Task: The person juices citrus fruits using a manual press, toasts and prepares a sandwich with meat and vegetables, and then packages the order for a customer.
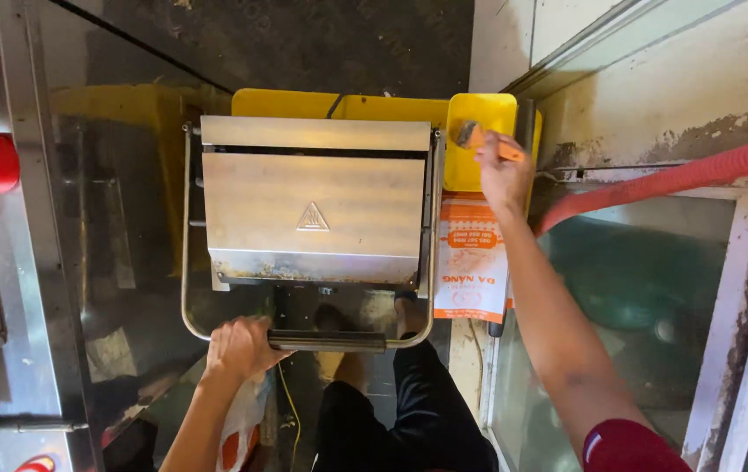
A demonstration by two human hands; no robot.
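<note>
Glass counter [619,288] | left hand [238,347] grips press handle [326,341] | right hand [502,172] pinches brush [470,135]

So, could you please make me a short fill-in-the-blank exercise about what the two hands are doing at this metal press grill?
1. The left hand grips the ____ of the press grill.
2. The right hand holds a brush with an ____ handle.
3. The brush is over a ____ container.
4. Right of the grill lies a white and orange paper ____.

Missing words: handle; orange; yellow; bag
</note>
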